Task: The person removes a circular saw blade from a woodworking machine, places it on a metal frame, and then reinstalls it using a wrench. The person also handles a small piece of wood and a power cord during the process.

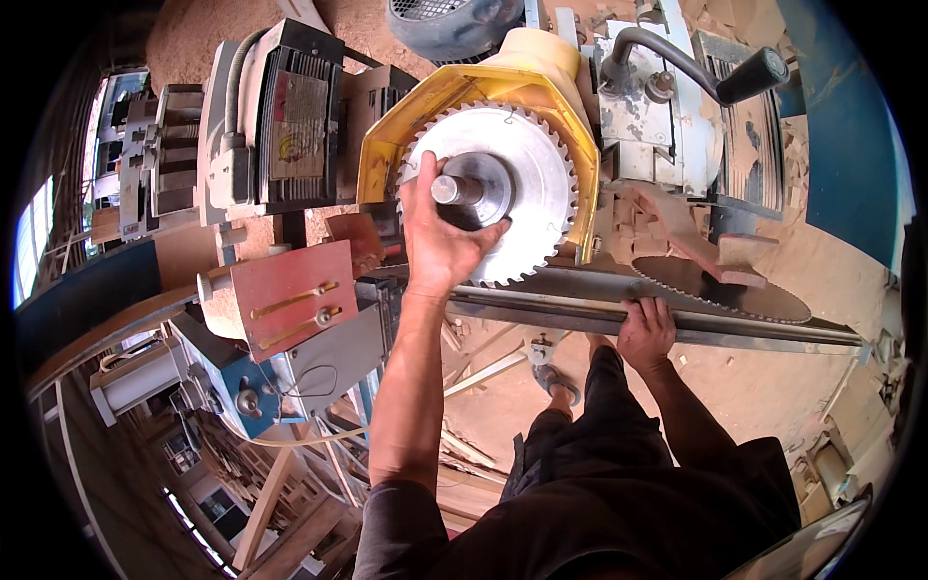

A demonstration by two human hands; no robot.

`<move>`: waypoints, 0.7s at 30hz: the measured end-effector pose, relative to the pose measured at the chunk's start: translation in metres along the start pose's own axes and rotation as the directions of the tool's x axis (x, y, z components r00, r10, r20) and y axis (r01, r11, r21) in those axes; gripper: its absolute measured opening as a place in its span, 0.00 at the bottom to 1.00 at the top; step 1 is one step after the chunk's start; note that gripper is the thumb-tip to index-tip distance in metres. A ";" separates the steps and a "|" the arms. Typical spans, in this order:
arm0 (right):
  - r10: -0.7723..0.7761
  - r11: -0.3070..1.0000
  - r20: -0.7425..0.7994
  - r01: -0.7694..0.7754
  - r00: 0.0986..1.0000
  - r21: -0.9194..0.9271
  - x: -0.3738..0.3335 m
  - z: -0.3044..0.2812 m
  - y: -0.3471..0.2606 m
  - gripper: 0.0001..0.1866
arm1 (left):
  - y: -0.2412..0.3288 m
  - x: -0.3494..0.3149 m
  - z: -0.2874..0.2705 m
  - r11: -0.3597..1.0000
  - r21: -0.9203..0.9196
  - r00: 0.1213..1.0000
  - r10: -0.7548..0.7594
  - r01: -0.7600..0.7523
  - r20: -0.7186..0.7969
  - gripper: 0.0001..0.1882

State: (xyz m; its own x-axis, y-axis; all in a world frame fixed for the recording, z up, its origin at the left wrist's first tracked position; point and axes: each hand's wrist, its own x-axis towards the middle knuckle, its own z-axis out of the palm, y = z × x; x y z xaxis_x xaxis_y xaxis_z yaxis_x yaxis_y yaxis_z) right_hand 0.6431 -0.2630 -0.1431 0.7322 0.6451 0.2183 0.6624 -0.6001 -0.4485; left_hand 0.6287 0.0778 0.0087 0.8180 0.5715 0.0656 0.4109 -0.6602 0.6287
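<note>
- The silver saw blade (541, 213) stood inside the yellow guard (387, 145), whose walls closed off its top and both sides; its lower rim was exposed above the metal rail (541, 300).
- The left hand (440, 237) was spread around the dark hub (498, 188), fingers left of the shaft (447, 189), thumb to the right, covering part of the blade; how firmly it gripped could not be told.
- The right hand (648, 333), well apart from the left, was curled over the rail.
- Near the right hand, a dark blade (725, 285) lay behind the rail, partly covered by a reddish piece (696, 232).
- A crank handle (754, 77) jutted out right of the guard.
- Left of the left forearm stood a red plate (295, 290) with bolts.
- Wood scraps (846, 464) littered the right.
</note>
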 end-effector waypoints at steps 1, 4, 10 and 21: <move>-0.006 1.000 -0.009 0.005 1.000 -0.009 0.004 -0.002 -0.001 0.13 | -0.005 0.000 0.002 0.997 -0.082 1.000 -0.001 0.002 0.015 0.63; -0.003 1.000 0.011 0.003 1.000 -0.011 0.005 -0.003 -0.002 0.12 | -0.024 -0.005 0.010 0.974 -0.225 1.000 0.026 -0.022 0.015 0.63; -0.035 0.999 0.026 0.035 0.999 0.004 0.006 -0.002 -0.002 0.13 | -0.006 -0.013 0.017 0.999 -0.028 0.993 0.030 -0.034 -0.114 0.67; -0.010 0.996 0.055 0.014 0.998 -0.083 -0.005 0.007 -0.003 0.12 | 0.003 -0.003 0.009 0.990 -0.143 0.993 -0.003 -0.013 -0.115 0.65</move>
State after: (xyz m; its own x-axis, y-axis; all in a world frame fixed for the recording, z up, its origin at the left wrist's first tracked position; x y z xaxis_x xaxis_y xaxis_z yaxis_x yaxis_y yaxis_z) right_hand 0.6365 -0.2610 -0.1483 0.7158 0.6762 0.1745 0.6837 -0.6279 -0.3719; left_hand 0.6315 0.0700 0.0035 0.7650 0.6258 0.1520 0.3385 -0.5915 0.7319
